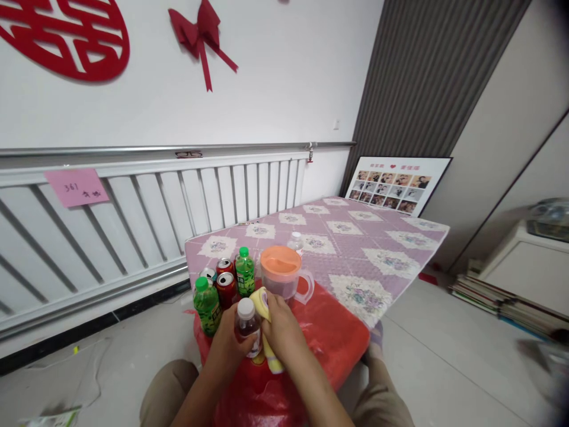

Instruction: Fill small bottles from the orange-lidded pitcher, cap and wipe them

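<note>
My left hand (230,340) is wrapped round a bottle of dark liquid with a white cap (248,325), held upright. My right hand (283,327) grips a yellow cloth (270,354) against the bottle's right side. Left of the bottle stand two green bottles, one in front (207,308) and one behind (245,274), with several cans, a red one (226,289) among them. Just behind my right hand is a clear pitcher with an orange lid (281,270). Farther back shows a small clear bottle with a white cap (296,241).
A red plastic cover (336,333) lies over the front of the table, and a purple patterned cloth (320,237) spreads behind it. Along the wall runs a white radiator (178,204). A framed photo board (397,185) leans at the back right.
</note>
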Demonstrator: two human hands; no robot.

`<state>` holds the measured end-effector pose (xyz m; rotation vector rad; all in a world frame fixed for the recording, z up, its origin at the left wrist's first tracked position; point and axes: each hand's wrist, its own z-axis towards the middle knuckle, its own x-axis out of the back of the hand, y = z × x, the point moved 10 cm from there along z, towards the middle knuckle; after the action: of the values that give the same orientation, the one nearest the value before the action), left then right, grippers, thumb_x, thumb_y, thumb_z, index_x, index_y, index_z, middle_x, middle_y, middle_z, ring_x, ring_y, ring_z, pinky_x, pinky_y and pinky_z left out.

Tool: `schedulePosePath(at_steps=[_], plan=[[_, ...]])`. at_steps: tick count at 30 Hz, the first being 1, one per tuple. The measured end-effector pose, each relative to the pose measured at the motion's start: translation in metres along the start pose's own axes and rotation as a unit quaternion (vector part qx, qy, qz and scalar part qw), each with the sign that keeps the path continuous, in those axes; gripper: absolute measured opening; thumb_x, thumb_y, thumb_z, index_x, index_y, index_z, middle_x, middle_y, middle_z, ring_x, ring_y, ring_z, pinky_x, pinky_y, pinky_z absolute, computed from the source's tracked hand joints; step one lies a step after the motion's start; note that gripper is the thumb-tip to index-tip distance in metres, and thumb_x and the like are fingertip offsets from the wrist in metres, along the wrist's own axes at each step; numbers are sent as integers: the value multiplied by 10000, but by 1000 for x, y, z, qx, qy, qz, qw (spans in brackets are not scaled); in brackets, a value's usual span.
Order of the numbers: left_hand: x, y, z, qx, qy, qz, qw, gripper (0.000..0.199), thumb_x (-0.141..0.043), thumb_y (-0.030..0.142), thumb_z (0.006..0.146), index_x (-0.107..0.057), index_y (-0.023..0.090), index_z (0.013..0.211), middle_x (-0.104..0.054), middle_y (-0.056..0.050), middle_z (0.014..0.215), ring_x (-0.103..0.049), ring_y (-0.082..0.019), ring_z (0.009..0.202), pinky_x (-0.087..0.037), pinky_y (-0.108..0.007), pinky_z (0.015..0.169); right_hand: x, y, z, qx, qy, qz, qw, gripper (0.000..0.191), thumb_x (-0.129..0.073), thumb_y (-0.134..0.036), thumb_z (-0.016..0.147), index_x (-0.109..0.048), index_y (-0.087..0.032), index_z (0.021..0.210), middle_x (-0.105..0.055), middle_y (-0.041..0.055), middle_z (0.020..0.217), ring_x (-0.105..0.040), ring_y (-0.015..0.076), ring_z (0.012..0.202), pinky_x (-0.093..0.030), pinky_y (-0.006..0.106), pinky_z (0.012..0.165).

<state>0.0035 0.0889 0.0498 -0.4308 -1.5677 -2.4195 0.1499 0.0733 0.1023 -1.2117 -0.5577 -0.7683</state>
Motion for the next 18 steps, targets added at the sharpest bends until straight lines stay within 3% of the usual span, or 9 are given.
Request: schedulePosePath(at_steps=[5, 10, 14, 18], plan=[[-2, 1, -2, 51, 9, -27, 998, 647, -705, 238, 672, -473, 146, 1269, -621, -140, 1232, -626, -271, 1107, -488, -433, 988, 5, -2, -37, -8, 31, -5, 999, 640, -442, 4, 741, -485, -84, 1373, -547, 169, 1293, -528, 240, 1204, -419, 346, 1053], [-6, 3, -5, 106, 12, -36, 994, 723, -741, 284, 626, -447, 139, 1271, -619, -156, 1233, -650, -287, 1057, -539, -417, 901, -6, -9, -62, 15, 50, -36, 998, 670, -444, 12, 746, -471, -123, 1402, -494, 162, 1393, -463, 274, 1295, -413, 421, 1086], [-1, 8, -9, 76, 22, 5, 997, 856, -741, 305, 648, -351, 130, 1390, -496, -203, 1377, -540, -330, 1233, -475, -478, 1008, -7, -9, -65, 23, 60, -40, 997, 684, -447, 11, 747, -462, -135, 1415, -498, 155, 1397, -459, 273, 1304, -417, 428, 1090], [-1, 15, -9, 18, -48, 49, 997, 722, -705, 227, 670, -457, 175, 1346, -559, -149, 1267, -543, -318, 1212, -434, -497, 1049, 1, -2, -60, 23, 71, -19, 997, 653, -447, -4, 763, -468, -116, 1405, -517, 162, 1368, -494, 268, 1255, -435, 422, 1071]])
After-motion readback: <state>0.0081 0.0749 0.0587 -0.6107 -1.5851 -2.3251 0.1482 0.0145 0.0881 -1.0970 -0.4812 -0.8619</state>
